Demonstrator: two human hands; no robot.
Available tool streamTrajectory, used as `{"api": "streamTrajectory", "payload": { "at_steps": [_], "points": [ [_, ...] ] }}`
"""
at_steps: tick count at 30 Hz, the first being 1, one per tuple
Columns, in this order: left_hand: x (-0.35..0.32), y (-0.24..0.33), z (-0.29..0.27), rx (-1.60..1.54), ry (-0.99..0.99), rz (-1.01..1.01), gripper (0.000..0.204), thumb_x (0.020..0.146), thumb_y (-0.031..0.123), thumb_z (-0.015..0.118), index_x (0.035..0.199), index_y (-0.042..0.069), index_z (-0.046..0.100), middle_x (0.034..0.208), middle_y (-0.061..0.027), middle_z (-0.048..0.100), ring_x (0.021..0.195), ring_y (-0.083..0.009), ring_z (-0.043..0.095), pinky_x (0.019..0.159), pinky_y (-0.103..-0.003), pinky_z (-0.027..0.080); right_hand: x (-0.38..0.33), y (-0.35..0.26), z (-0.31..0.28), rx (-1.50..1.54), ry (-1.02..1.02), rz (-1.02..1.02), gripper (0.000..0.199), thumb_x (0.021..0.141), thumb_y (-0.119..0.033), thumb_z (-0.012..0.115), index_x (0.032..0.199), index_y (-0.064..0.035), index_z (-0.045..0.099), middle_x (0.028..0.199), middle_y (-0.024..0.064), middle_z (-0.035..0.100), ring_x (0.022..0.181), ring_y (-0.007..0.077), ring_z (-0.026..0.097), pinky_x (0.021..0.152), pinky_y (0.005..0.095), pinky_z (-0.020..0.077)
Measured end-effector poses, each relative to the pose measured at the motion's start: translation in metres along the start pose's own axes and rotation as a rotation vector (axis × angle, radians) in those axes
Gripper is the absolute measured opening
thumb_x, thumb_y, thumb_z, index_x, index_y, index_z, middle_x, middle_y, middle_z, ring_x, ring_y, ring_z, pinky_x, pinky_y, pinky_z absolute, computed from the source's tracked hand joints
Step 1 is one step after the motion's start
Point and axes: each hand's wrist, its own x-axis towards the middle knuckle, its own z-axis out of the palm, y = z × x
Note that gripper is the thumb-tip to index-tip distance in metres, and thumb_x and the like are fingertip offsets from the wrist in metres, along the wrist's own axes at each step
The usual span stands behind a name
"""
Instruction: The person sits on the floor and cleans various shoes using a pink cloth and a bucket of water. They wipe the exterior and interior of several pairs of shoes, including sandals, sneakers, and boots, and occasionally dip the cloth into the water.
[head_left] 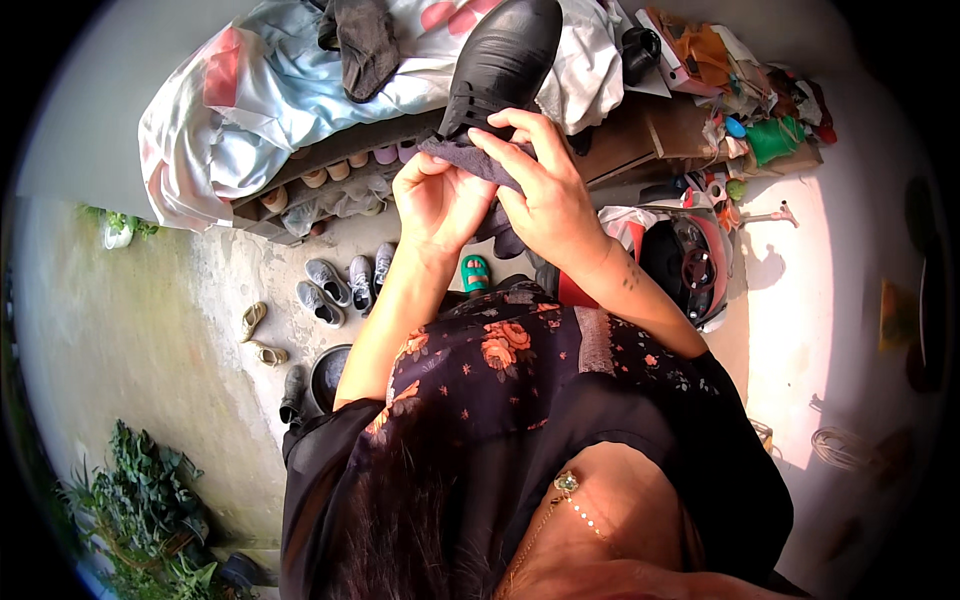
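Observation:
A black lace-up leather shoe (507, 55) lies with its toe pointing away from me, on or just above the cloth-covered rack. At its near end, a dark grey sock (480, 160) is stretched between my hands. My left hand (437, 203) pinches its left edge between thumb and fingers. My right hand (540, 178) grips it from the right, with fingers reaching over the shoe's laced part. Whether those fingers also hold the shoe is unclear. Another dark sock (366, 50) lies on the white, blue and red cloth (255, 100) to the left.
Shoes fill the shelf (330, 150) under the cloth. Grey sneakers (325, 283), beige shoes (253, 320), a green slipper (475, 272) and a dark basin (328, 375) stand on the floor. A bag of items (690, 265) sits at right, below a cluttered wooden cabinet (690, 125). Leafy plants (145, 490) grow at lower left.

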Motion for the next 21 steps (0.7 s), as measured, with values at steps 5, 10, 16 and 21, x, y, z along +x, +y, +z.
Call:
{"api": "streamTrajectory", "payload": {
  "at_steps": [5, 10, 16, 21],
  "points": [
    [0.012, 0.000, 0.009, 0.109, 0.069, -0.057, 0.025, 0.083, 0.008, 0.054, 0.102, -0.003, 0.066, 0.117, -0.0179, 0.066, 0.110, -0.0305, 0.063, 0.106, -0.045, 0.043, 0.003, 0.005, -0.023, 0.118, 0.042, 0.088, 0.035, 0.072, 0.002, 0.073, 0.105, -0.0004, 0.063, 0.115, 0.0121, 0.055, 0.099, 0.0255, 0.061, 0.087, 0.0340, 0.0508],
    [0.024, -0.002, 0.000, 0.084, 0.105, -0.067, 0.043, 0.085, 0.008, 0.055, 0.124, -0.010, 0.052, 0.127, -0.0240, 0.060, 0.116, -0.0357, 0.060, 0.106, -0.052, 0.043, -0.010, 0.033, -0.048, 0.960, 0.331, 0.675, 0.015, 0.093, -0.012, 0.065, 0.103, -0.0022, 0.059, 0.091, -0.0001, 0.065, 0.083, 0.0068, 0.060, 0.077, 0.0229, 0.0484],
    [0.040, -0.005, -0.021, 0.127, 0.197, -0.050, 0.037, 0.086, -0.006, 0.046, 0.123, -0.012, 0.048, 0.122, -0.0242, 0.060, 0.113, -0.0354, 0.062, 0.099, -0.050, 0.051, 0.004, 0.014, -0.064, 0.498, 0.451, 0.377, 0.035, 0.086, 0.007, 0.055, 0.119, -0.0023, 0.062, 0.116, 0.0115, 0.063, 0.107, 0.0168, 0.060, 0.093, 0.0315, 0.0479],
    [0.043, -0.024, -0.023, 0.541, 0.154, 0.008, 0.026, 0.091, -0.007, 0.045, 0.112, -0.003, 0.059, 0.111, -0.0154, 0.065, 0.097, -0.0236, 0.066, 0.085, -0.037, 0.057, 0.002, -0.003, -0.040, -0.210, 0.166, -0.037, 0.046, 0.075, 0.008, 0.061, 0.120, -0.0027, 0.064, 0.124, 0.0131, 0.060, 0.108, 0.0300, 0.062, 0.091, 0.0360, 0.0527]
  ]
}}
